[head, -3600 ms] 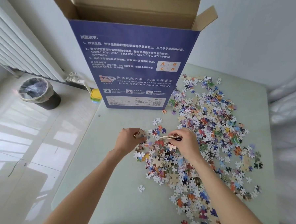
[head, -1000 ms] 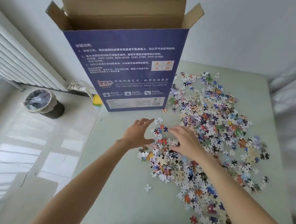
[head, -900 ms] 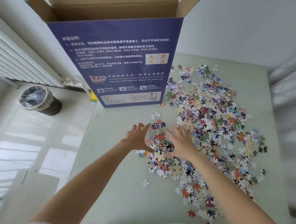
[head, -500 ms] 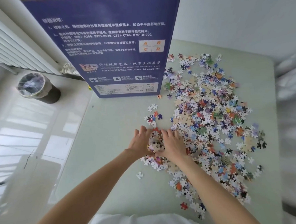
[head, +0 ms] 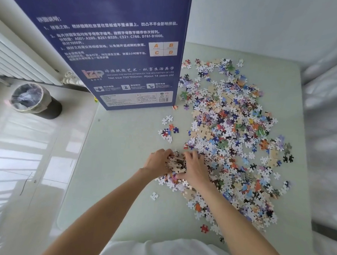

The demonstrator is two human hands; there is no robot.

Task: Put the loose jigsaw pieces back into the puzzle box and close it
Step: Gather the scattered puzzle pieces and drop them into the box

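Looks like a room in someone's home: white radiator (head: 15, 60) along the wall, a small bin with a plastic liner (head: 28, 98) on a shiny tiled floor (head: 25, 168), and a pale green tabletop (head: 120, 144) covered in jigsaw pieces (head: 229, 134) beside a puzzle box (head: 113, 52).

There is just one camera, up on the person's head. It looks forward and down at the table (head: 123, 144), from close. The box (head: 109, 52) stands at the table's far edge.
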